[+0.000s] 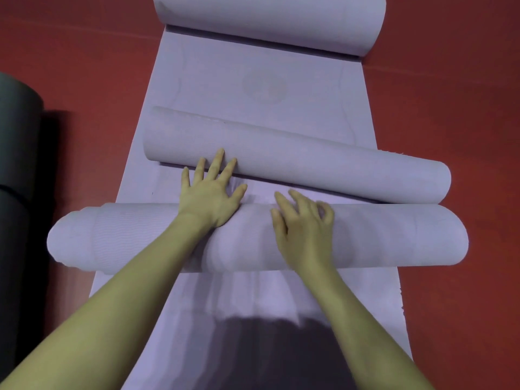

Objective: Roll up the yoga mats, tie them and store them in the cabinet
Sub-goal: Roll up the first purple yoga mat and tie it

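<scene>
Near roll (140, 237) lying crosswise under both wrists; left hand (211, 190) flat, right hand (304, 220) loosely spread, holding nothing.

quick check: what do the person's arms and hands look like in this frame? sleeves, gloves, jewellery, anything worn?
Both forearms are bare as far as the frame shows, with no sleeve in view. The left hand and right hand wear no gloves. No watch, bracelet or ring is visible on wrists or fingers. No markings or tape visible. Upper arms are out of frame.
</scene>
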A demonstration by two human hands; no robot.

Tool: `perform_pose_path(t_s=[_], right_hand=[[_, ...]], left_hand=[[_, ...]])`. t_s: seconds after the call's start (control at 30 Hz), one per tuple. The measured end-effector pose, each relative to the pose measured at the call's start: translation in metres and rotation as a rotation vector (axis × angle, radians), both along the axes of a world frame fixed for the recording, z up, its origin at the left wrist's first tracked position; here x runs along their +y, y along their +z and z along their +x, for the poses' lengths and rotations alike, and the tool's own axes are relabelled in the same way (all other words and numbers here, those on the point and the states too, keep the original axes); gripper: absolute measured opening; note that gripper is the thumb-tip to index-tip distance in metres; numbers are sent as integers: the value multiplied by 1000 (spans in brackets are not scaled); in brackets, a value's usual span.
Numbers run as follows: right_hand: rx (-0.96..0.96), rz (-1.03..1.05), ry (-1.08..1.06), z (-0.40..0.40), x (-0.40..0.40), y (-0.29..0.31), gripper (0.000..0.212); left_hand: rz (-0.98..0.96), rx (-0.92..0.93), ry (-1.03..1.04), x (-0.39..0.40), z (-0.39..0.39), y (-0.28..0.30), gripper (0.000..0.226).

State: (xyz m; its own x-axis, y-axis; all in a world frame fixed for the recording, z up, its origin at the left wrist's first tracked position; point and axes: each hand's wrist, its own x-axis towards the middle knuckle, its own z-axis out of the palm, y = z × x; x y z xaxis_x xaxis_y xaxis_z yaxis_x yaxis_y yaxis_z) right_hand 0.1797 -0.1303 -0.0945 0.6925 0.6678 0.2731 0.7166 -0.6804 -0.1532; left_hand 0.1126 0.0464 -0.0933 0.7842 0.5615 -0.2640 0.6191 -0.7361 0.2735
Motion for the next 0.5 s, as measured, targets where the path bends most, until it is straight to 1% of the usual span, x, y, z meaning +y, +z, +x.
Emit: perform_pose_path(t_s=[0.07, 0.13, 0.2, 0.3, 0.37, 0.43, 0.47, 0.5], right_hand=[[-8, -5, 8, -10, -6, -3, 40], [11, -65, 2, -10, -5, -5, 45], [22, -91, 1, -5, -1, -7, 47], [41, -71, -12, 6, 9, -8, 46], [80, -68, -29, 14, 17, -5, 48], [161, -78, -27, 19, 22, -1, 52], [169, -68, -12, 20, 21, 0, 52], [141, -42, 21, 19, 18, 0, 51]], left_hand=[[-16, -4, -11, 4, 4, 0, 65], [-19, -36, -24, 2, 2, 0, 66], [8, -91, -43, -1, -6, 2, 67], [78, -189, -105, -8, -24, 8, 75], [108, -263, -202, -16, -34, 10, 70], [168, -291, -337, -21, -43, 7, 66], [191, -280, -394, -21, -46, 6, 70], [204, -252, -439, -20, -49, 5, 79]])
